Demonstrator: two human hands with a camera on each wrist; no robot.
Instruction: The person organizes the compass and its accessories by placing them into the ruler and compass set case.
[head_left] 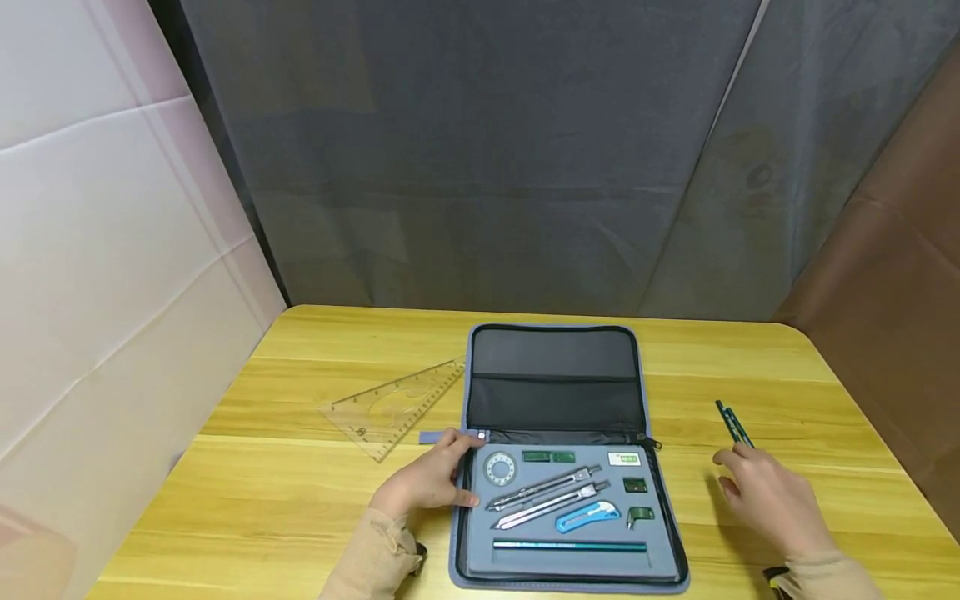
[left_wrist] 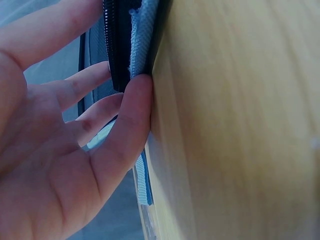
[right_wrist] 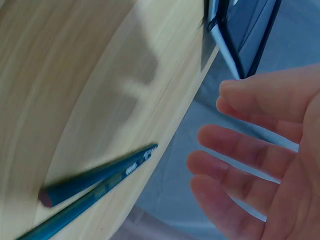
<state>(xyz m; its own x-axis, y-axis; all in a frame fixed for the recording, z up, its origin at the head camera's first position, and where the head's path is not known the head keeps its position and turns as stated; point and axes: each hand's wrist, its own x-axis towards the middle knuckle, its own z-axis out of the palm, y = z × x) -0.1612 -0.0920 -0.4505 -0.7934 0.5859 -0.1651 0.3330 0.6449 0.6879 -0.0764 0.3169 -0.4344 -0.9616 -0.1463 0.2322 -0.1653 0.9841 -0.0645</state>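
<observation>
An unzipped case (head_left: pixel 556 352) lies open with its grey insert (head_left: pixel 540 562) toward me. My left hand (head_left: pixel 431 475) rests at the insert side's left edge; the left wrist view shows fingertips against the zippered rim (left_wrist: pixel 142 42). Over the table at right, my right hand (head_left: pixel 772 496) holds nothing, fingers loosely bent and apart. Two dark green pencils (head_left: pixel 733 423) lie just beyond it; in the right wrist view the pencils (right_wrist: pixel 100 182) are apart from the fingers. The insert carries another pencil (head_left: pixel 570 546), two metal compasses (head_left: pixel 551 506) and a blue utility knife (head_left: pixel 588 517).
A clear set square (head_left: pixel 401 404) lies left of the case, one corner at its edge. The insert also bears a round dial-like piece (head_left: pixel 500 469), a white eraser (head_left: pixel 624 459) and small green pieces (head_left: pixel 549 457). Dark cloth (head_left: pixel 480 167) hangs behind the wooden table (head_left: pixel 262 500).
</observation>
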